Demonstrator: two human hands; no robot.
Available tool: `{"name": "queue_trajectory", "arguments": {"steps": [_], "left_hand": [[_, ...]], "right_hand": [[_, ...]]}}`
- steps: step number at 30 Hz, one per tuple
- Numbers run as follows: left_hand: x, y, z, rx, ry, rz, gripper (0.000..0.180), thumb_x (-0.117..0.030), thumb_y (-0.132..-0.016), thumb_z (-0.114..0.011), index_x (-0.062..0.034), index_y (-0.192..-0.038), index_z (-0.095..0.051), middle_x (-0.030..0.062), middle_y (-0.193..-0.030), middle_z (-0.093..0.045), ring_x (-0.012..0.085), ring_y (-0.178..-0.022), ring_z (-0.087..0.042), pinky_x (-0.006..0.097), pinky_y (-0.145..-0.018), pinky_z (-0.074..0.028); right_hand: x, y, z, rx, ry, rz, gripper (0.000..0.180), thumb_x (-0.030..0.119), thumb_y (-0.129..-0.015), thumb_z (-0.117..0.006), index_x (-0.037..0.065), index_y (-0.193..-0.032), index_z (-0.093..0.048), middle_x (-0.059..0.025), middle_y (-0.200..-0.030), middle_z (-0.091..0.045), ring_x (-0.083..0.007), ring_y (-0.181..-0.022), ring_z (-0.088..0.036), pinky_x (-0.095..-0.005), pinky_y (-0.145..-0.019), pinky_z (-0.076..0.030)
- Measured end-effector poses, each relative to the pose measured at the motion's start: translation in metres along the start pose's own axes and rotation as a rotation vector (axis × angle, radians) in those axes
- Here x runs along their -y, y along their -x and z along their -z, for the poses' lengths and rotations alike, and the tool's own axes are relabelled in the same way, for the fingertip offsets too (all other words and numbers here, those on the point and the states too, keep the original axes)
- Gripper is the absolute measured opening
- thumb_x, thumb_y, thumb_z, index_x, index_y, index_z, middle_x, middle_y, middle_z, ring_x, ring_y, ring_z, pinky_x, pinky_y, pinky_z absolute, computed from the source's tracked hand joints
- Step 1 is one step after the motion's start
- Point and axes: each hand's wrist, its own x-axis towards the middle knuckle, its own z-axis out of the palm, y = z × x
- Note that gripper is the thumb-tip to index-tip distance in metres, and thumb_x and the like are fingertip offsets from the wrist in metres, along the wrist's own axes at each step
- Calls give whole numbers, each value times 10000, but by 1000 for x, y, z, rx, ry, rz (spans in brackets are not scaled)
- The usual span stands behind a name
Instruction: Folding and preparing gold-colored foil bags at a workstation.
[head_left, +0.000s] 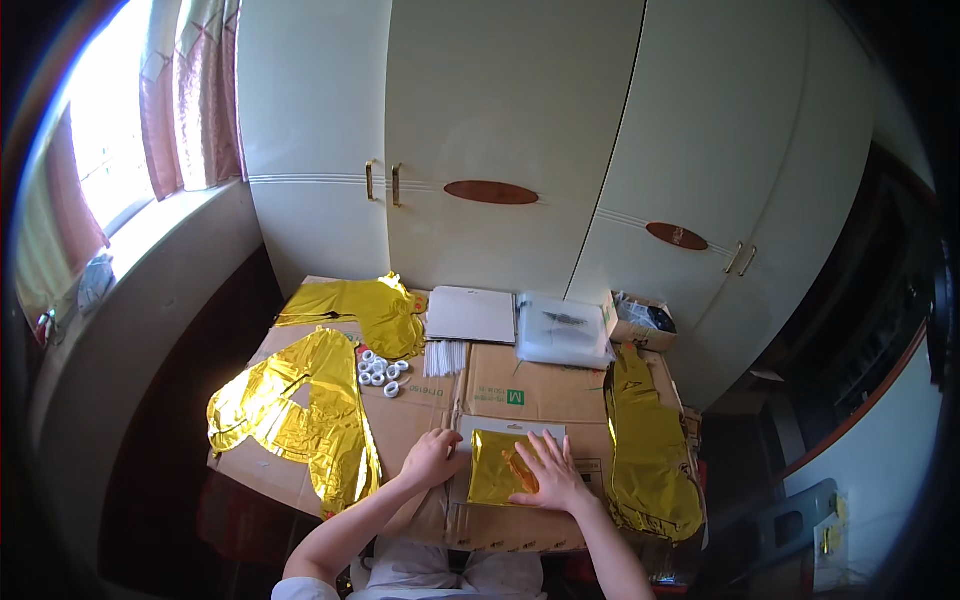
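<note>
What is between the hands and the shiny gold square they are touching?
Nothing visible is. The right hand lies flat on the folded gold foil piece, and the left hand touches its left edge. The foil lies on a grey sheet on the cardboard.

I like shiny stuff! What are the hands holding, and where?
Right hand presses flat on the folded gold foil. Left hand touches its left edge. Neither lifts it.

Under my hands: folded foil [500,468], gold, mirror-glossy, crinkled. Foil balloons [300,415] at the cardboard [520,385] left edge same shiny finish. Cardboard matt brown, rough-ish. Tape rolls [381,371] white. Plastic bag [563,332] clear, glossy, at back edge.
</note>
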Motion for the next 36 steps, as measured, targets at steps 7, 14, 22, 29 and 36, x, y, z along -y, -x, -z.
{"name": "queue_trajectory", "arguments": {"steps": [7, 14, 22, 29, 36], "left_hand": [[-4, 24, 1, -97, -204, -190, 252, -212, -804, -641, -99, -1028, -659, 93, -1013, -624, 312, -982, -584, 428, -850, -475], [9, -2, 8, -80, -372, -181, 245, -168, -821, -626, -210, -1049, -707, 33, -1022, -627, 258, -1018, -565, 407, -863, -451], [23, -15, 14, -36, -542, -525, 371, -182, -841, -535, -244, -1185, -660, 11, -1002, -561, 198, -1008, -538, 363, -850, -414], [14, -14, 22, 130, -544, -470, 422, -173, -831, -544, -278, -1230, -633, 20, -1065, -559, 209, -1073, -530, 400, -923, -407], [11, -12, 21, 163, -530, -464, 379, -190, -843, -539, -276, -1192, -658, 29, -1061, -558, 220, -1080, -524, 401, -926, -402]], "right_hand": [[-2, -18, 7, 25, -45, 30, 958, 769, -813, -468, 171, -1524, -238, -140, -1584, -166, -347, -1469, -118, -578, -1172, -53], [25, -53, -6, -50, -3, 130, 926, 753, -841, -434, 140, -1514, -264, -127, -1576, -210, -326, -1468, -143, -570, -1174, -53], [27, -52, -24, -25, 42, 72, 923, 754, -851, -400, 141, -1523, -238, -108, -1578, -197, -308, -1467, -138, -587, -1166, -49], [28, -53, -27, -20, 44, 55, 928, 768, -843, -390, 158, -1526, -237, -99, -1583, -189, -304, -1468, -134, -582, -1165, -43], [35, -53, -20, 21, 115, 36, 867, 761, -842, -400, 262, -1530, -231, -96, -1592, -160, -306, -1473, -114, -584, -1164, -34]]}}
